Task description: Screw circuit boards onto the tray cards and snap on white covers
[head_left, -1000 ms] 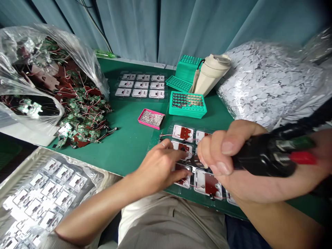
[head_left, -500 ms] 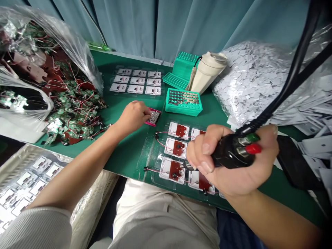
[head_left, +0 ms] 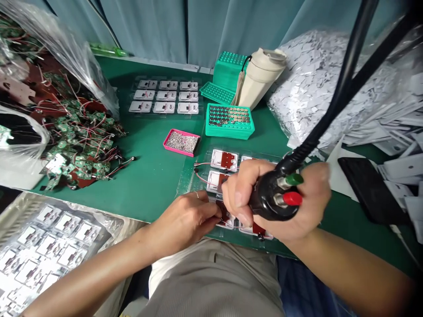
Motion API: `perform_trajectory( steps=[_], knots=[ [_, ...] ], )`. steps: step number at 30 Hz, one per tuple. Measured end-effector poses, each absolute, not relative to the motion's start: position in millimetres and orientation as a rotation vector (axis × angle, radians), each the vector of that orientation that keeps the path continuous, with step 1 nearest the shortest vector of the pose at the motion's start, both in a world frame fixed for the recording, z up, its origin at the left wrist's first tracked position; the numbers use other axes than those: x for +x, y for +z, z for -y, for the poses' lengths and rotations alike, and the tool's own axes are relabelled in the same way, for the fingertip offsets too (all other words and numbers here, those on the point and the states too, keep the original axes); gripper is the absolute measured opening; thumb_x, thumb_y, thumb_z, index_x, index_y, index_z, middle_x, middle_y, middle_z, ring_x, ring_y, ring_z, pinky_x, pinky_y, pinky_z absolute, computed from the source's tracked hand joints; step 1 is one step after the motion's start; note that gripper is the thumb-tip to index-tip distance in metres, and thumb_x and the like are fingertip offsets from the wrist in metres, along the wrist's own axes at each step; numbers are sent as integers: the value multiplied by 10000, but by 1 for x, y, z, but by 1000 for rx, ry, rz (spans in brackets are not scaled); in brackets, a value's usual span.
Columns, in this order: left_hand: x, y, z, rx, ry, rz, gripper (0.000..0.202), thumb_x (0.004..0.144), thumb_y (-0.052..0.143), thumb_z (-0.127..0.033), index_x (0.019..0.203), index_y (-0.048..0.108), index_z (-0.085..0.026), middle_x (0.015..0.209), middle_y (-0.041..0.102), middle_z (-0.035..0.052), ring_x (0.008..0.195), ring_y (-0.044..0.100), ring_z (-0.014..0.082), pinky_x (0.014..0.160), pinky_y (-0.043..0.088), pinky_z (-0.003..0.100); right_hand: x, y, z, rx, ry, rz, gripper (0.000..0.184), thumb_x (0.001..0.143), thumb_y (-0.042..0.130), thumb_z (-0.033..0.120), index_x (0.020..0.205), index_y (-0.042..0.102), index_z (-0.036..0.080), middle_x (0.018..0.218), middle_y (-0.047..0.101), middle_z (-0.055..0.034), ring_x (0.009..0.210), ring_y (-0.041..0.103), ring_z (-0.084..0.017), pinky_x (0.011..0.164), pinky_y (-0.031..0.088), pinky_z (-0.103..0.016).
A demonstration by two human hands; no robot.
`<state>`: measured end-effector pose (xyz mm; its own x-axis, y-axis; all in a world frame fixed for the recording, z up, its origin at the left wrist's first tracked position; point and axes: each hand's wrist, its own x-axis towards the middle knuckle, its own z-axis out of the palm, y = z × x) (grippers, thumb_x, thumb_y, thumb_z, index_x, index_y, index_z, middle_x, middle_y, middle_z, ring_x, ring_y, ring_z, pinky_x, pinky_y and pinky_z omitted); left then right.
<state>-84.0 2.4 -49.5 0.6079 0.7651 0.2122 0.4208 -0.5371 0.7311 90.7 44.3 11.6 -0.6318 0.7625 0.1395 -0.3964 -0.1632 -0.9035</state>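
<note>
Lying btwn L grip point(head_left: 188, 215) & R grip point(head_left: 302, 218) (w/ tool point(head_left: 268, 200)) is brn board point(head_left: 226, 215).

Assessed as an electronics assembly workshop, evidenced by heaped circuit boards point(head_left: 84, 152) at nine o'clock and a corded tool point(head_left: 266, 198) at four

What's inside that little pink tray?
The pink tray holds lots of tiny silvery pieces. You can see the top ones, but whatever lies beneath them is covered.
</note>
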Motion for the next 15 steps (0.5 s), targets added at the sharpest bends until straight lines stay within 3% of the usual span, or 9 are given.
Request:
perform_trajectory(
  steps=[6,11,15],
  knots=[
    [-79,-46,-6,2297,692,-972,199,970,478,-161,847,633,-132,738,624,52,759,564,187,712,485,308,102,25,-43,-376,1836,1362,618,937,335,651,833,708,170,502,542,3,454,490,-98,470,412,-229],
    [-73,-54,-7,2483,786,-947,223,968,505,-196,826,645,-98,669,607,61,693,529,193,680,477,325,113,23,-38,-377,1843,1285,621,949,344,624,816,707,138,523,555,-25,478,504,-123,470,398,-256],
    [-72,-51,-10,2404,842,-898,203,941,545,-173,764,626,-117,637,590,43,669,524,178,655,469,296,122,19,-36,-354,1856,1236,699,949,242,662,837,708,153,522,551,-19,479,522,-137,498,427,-284]
  ],
)
